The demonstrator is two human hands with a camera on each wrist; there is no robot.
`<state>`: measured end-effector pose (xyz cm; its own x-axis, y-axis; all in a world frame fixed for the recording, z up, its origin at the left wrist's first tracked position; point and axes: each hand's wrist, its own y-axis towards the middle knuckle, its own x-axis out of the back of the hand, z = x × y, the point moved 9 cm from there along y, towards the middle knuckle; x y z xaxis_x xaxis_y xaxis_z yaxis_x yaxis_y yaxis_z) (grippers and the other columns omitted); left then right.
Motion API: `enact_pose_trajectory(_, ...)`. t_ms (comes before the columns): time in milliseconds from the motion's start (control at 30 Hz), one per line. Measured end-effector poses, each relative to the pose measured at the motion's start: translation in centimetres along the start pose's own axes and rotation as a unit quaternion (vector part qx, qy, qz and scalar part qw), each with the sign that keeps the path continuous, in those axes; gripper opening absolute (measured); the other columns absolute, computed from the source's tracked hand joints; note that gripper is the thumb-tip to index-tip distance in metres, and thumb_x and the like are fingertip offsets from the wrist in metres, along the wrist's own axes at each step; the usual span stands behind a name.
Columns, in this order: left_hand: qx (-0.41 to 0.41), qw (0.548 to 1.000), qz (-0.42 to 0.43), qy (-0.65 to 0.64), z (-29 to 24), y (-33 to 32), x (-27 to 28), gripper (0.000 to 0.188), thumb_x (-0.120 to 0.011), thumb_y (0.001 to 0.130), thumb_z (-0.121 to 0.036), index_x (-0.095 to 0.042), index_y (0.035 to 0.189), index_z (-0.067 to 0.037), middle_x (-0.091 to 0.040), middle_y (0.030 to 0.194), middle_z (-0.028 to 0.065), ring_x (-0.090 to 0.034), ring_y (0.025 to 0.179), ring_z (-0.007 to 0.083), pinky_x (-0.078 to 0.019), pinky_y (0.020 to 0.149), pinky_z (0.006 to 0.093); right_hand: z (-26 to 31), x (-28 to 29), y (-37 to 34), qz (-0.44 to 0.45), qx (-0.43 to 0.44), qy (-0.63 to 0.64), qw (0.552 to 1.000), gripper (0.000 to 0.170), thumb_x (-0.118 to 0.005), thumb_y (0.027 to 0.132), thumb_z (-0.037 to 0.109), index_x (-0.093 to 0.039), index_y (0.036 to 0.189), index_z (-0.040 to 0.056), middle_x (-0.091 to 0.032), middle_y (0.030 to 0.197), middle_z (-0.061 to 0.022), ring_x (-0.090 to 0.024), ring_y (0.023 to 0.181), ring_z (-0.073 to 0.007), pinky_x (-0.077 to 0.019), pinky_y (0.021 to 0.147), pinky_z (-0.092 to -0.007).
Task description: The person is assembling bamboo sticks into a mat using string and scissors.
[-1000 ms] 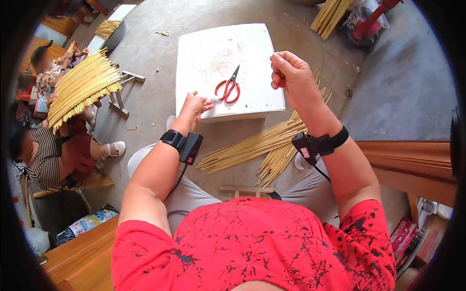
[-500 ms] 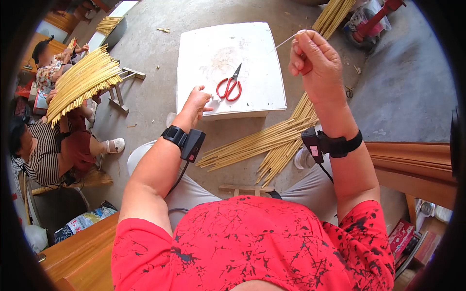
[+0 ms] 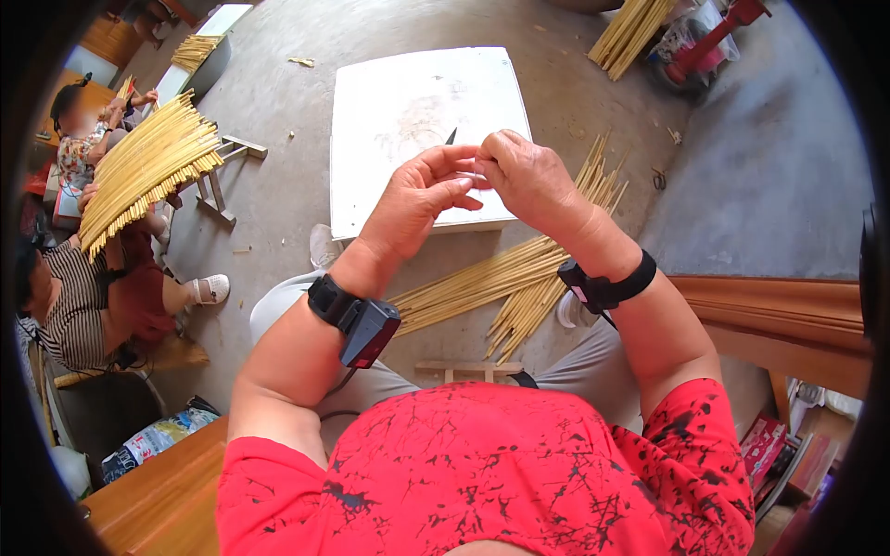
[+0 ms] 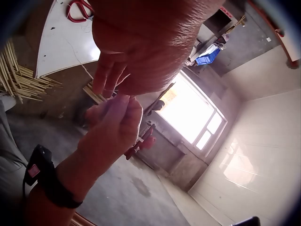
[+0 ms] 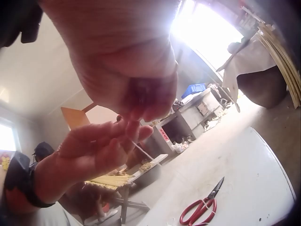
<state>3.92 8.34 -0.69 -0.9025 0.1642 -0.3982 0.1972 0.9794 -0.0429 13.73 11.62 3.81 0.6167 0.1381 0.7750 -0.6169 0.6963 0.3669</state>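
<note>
My left hand [image 3: 414, 202] and right hand [image 3: 535, 183] meet over the near half of a white box-like table [image 3: 371, 111]. Fingertips of both hands come together around a thin white thread [image 5: 146, 152], whose loose end hangs past the left fingers in the right wrist view. The right thumb and forefinger pinch it; the left fingers curl round it with the thumb close by. Red-handled scissors [image 5: 202, 207] lie on the table; in the head view the hands hide all but the dark blade tip.
Thin yellowish sticks [image 3: 482, 278] lie in crossed heaps on the floor beside the table. More sticks [image 3: 630, 37] lie at the far right. At left, two seated people work around a wide sheet of aligned sticks [image 3: 148, 171] near a wooden stand [image 3: 218, 199].
My right hand, raised out to the right with the thread drawn taut, has come back down and left to my left hand. The left hand has risen toward it, covering most of the scissors.
</note>
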Motion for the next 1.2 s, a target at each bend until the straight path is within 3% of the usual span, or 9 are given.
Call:
enact_pose_trajectory(400, 0.074, 0.996, -0.056, 0.008, 1.2, -0.9, 3.0, 0.009, -0.060, 0.087, -0.011, -0.061, 0.090, -0.003, -0.059, 0.077, 0.0020, -0.048, 0.062, 0.0062, -0.0404, 0.057, 0.0197, 2.8, -0.4, 1.0, -0.061, 0.090, -0.036, 0.993, 0.009, -0.060, 0.079, 0.007, -0.054, 0.085, 0.0043, -0.056, 0.077, -0.0101, -0.059, 0.066, -0.0235, -0.0488, 0.055, -0.0315)
enact_pose_trajectory(467, 0.068, 0.996, -0.062, -0.019, 0.5, -1.2, 2.6, 0.009, -0.060, 0.087, -0.012, -0.060, 0.088, -0.003, -0.058, 0.073, 0.0009, -0.044, 0.057, 0.0046, -0.0363, 0.052, 0.0189, 0.2, 1.4, 1.2, -0.135, -0.045, 0.169, 0.975, 0.010, -0.063, 0.080, 0.005, -0.056, 0.086, 0.0033, -0.060, 0.073, -0.0069, -0.055, 0.060, -0.0141, -0.0455, 0.052, -0.0255)
enact_pose_trajectory(500, 0.067, 0.996, -0.061, -0.018, 0.3, -1.3, 2.5, 0.009, -0.060, 0.087, -0.012, -0.060, 0.088, -0.003, -0.058, 0.073, 0.0009, -0.044, 0.057, 0.0046, -0.0363, 0.052, 0.0189, 0.6, 1.7, 1.4, -0.136, -0.044, 0.168, 0.975, 0.010, -0.063, 0.080, 0.005, -0.056, 0.086, 0.0033, -0.060, 0.073, -0.0069, -0.055, 0.060, -0.0141, -0.0455, 0.052, -0.0255)
enact_pose_trajectory(567, 0.047, 0.995, -0.077, -0.038, -0.1, -1.3, 2.7, 0.009, -0.060, 0.087, -0.013, -0.059, 0.088, -0.004, -0.057, 0.071, 0.0008, -0.042, 0.053, 0.0033, -0.0328, 0.049, 0.0187, -0.9, 0.9, 1.2, -0.126, -0.161, 0.422, 0.883, 0.011, -0.064, 0.082, 0.004, -0.056, 0.089, 0.0032, -0.062, 0.070, -0.0036, -0.049, 0.054, -0.0050, -0.0394, 0.046, -0.0188)
enact_pose_trajectory(600, 0.047, 0.995, -0.078, -0.038, -0.2, -1.3, 2.7, 0.009, -0.060, 0.087, -0.013, -0.059, 0.088, -0.004, -0.057, 0.071, 0.0008, -0.042, 0.053, 0.0033, -0.0328, 0.049, 0.0187, -0.8, 0.7, 0.9, -0.104, -0.202, 0.445, 0.866, 0.009, -0.063, 0.083, 0.004, -0.056, 0.089, 0.0046, -0.062, 0.068, -0.0011, -0.047, 0.051, -0.0009, -0.0341, 0.041, -0.0154)
enact_pose_trajectory(800, 0.047, 0.994, -0.086, -0.055, -0.2, -1.0, 2.6, 0.009, -0.061, 0.086, -0.014, -0.060, 0.088, -0.005, -0.055, 0.068, -0.0005, -0.043, 0.055, 0.0031, -0.0343, 0.048, 0.0171, 0.4, -1.8, 0.7, -0.078, -0.188, 0.567, 0.798, 0.009, -0.066, 0.082, 0.008, -0.058, 0.084, 0.0043, -0.062, 0.067, -0.0029, -0.051, 0.051, -0.0030, -0.0379, 0.042, -0.0158)
enact_pose_trajectory(1033, 0.009, 0.990, -0.116, -0.073, -1.1, -1.0, 3.0, 0.008, -0.059, 0.087, -0.013, -0.060, 0.088, -0.006, -0.054, 0.067, -0.0022, -0.042, 0.054, 0.0025, -0.0315, 0.045, 0.0163, -0.4, -2.8, 0.2, -0.028, -0.241, 0.491, 0.836, 0.012, -0.066, 0.082, 0.010, -0.057, 0.081, 0.0014, -0.063, 0.074, -0.0052, -0.057, 0.057, -0.0068, -0.0443, 0.049, -0.0189)
enact_pose_trajectory(1133, -0.005, 0.990, -0.133, -0.045, -1.5, -1.2, 3.2, 0.008, -0.060, 0.087, -0.013, -0.060, 0.088, -0.005, -0.053, 0.066, -0.0027, -0.041, 0.053, 0.0019, -0.0302, 0.044, 0.0162, -0.8, -3.5, 0.0, -0.032, -0.221, 0.406, 0.886, 0.013, -0.065, 0.083, 0.010, -0.057, 0.081, 0.0000, -0.062, 0.075, -0.0054, -0.058, 0.060, -0.0084, -0.0450, 0.051, -0.0197)
enact_pose_trajectory(1200, -0.014, 0.991, -0.133, -0.031, -1.8, -1.1, 3.2, 0.008, -0.060, 0.086, -0.013, -0.060, 0.088, -0.005, -0.053, 0.065, -0.0030, -0.040, 0.053, 0.0015, -0.0296, 0.043, 0.0160, -0.5, -2.8, 0.5, -0.045, -0.159, 0.265, 0.950, 0.010, -0.064, 0.085, 0.011, -0.057, 0.083, 0.0034, -0.057, 0.072, 0.0021, -0.052, 0.063, -0.0047, -0.0429, 0.055, -0.0189)
